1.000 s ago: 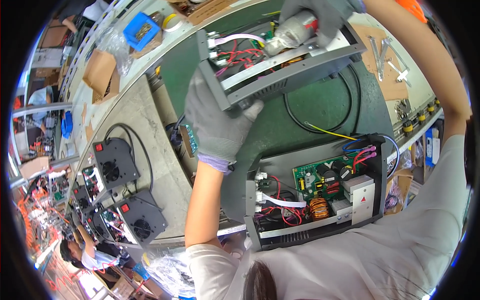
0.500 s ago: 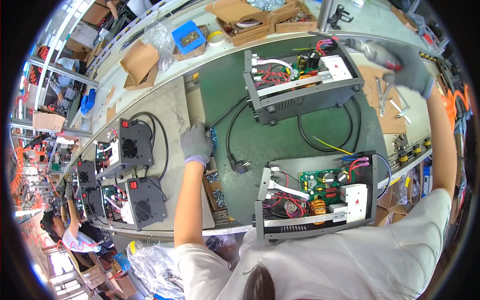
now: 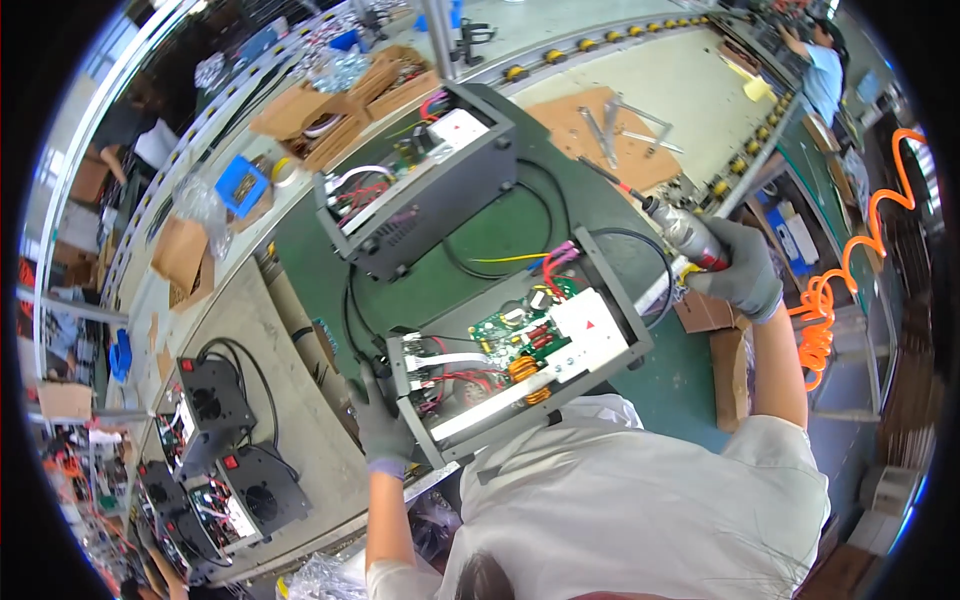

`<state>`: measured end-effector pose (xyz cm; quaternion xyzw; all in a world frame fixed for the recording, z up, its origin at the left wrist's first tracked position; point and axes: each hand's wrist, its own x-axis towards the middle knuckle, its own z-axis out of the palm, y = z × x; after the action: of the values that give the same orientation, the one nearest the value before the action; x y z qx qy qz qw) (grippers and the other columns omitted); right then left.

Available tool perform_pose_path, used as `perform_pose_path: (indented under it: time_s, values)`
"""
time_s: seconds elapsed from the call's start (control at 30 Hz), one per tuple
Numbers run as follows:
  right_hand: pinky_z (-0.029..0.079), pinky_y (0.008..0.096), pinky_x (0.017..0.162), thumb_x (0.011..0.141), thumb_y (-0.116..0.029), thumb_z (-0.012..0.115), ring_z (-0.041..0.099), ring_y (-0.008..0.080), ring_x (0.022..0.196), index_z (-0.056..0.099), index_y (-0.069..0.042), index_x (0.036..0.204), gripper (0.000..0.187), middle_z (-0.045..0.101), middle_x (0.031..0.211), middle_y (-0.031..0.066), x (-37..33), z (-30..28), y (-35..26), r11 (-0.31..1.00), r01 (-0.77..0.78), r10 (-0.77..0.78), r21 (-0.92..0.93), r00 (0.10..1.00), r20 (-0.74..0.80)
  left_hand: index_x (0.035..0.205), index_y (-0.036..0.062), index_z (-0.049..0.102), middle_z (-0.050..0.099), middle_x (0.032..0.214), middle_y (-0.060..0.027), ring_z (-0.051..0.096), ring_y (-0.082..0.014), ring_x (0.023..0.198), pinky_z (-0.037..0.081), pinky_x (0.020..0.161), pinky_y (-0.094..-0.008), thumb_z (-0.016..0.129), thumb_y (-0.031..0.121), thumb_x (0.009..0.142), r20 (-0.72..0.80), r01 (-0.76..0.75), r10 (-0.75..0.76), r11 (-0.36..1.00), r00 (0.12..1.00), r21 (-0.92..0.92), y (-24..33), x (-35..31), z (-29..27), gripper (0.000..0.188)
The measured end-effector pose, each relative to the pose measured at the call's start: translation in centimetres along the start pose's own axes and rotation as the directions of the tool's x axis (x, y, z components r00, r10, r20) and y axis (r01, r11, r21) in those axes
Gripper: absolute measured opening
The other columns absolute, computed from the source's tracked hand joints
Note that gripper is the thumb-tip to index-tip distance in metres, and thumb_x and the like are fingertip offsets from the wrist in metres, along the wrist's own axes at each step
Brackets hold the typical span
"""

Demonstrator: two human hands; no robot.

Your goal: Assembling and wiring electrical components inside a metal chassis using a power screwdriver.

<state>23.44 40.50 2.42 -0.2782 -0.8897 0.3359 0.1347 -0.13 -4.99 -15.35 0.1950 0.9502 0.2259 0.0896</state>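
My right hand (image 3: 745, 272), gloved in grey, grips a power screwdriver (image 3: 690, 238) with a metal body and a red part. Its long bit points up and left, over the bench's far right side. My left hand (image 3: 382, 425), also gloved, lies with fingers extended against the left end of the nearer open metal case (image 3: 625, 350); its thumb is hidden. Inside that case are a green circuit board (image 3: 500, 325), a copper-wound coil (image 3: 525, 380), red wires and a white block. A second open case (image 3: 440, 205) stands farther back, a black cable beside it.
Brackets (image 3: 600, 135) lie on cardboard at the far right. Several fan-fitted black units (image 3: 262, 490) stand at the left. Open cartons (image 3: 300, 112) and a blue bin (image 3: 240, 187) line the back. An orange coiled hose (image 3: 815, 320) hangs at right, near a co-worker (image 3: 825, 75).
The view has swung to the right. My right hand has brought the screwdriver back from the far case to the right side. My left hand has moved from the bench to the nearer case.
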Motion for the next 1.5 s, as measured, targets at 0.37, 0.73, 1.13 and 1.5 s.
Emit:
perform_pose_path:
  time_s: [0.37, 0.73, 1.13, 1.5]
  values:
    - [0.053, 0.041, 0.089, 0.066, -0.038, 0.079, 0.069, 0.036, 0.103, 0.07, -0.012, 0.12, 0.061, 0.073, 0.11, 0.0184, -8.5, -3.9, 9.4, 0.728, -0.587, 0.397, -0.353, 0.782, -0.481, 0.161, 0.0186, 0.016, 0.031, 0.154, -0.0309, 0.048, -0.0474, 0.132, 0.044, 0.106, -0.0526, 0.066, 0.031, 0.09, -0.151, 0.181, -0.15, 0.957, 0.977, 0.225, 6.5, 2.2, 8.5, 0.087]
    - [0.056, 0.0444, 0.085, 0.061, -0.032, 0.08, 0.071, 0.0372, 0.096, 0.077, -0.009, 0.094, 0.04, 0.073, 0.1, 0.0208, -13.8, -7.0, 11.3, 0.265, -0.601, 0.725, -0.754, 0.64, -0.255, 0.159, 0.0049, 0.018, 0.03, 0.157, -0.0324, 0.042, -0.0456, 0.139, 0.037, 0.114, -0.0461, 0.065, 0.03, 0.089, 0.161, -0.319, 0.39, 0.883, 0.906, -0.345, 21.8, 4.7, 12.6, 0.088]
    - [0.056, 0.0377, 0.073, 0.068, -0.037, 0.077, 0.071, 0.0271, 0.081, 0.078, -0.003, 0.098, 0.045, 0.075, 0.089, 0.0149, 0.9, 1.9, 16.1, 0.516, -0.138, 0.791, -0.845, 0.454, 0.409, 0.151, 0.0023, 0.04, 0.044, 0.154, -0.0219, 0.044, -0.034, 0.143, 0.033, 0.118, -0.0411, 0.062, 0.016, 0.093, 0.179, -0.183, 0.352, 0.782, 0.919, -0.596, 12.0, 0.4, 6.4, 0.064]
    - [0.058, 0.0372, 0.058, 0.086, -0.016, 0.067, 0.07, 0.0225, 0.061, 0.071, -0.003, 0.088, 0.014, 0.071, 0.076, 0.0119, 6.4, 5.3, 16.9, 0.47, -0.292, 0.883, -0.833, 0.155, 0.443, 0.142, -0.0006, 0.053, 0.053, 0.146, -0.0214, 0.051, -0.0364, 0.134, 0.04, 0.112, -0.0434, 0.054, 0.034, 0.097, -0.238, 0.33, -0.273, 0.912, 0.932, 0.244, -14.4, -10.2, -5.0, 0.057]
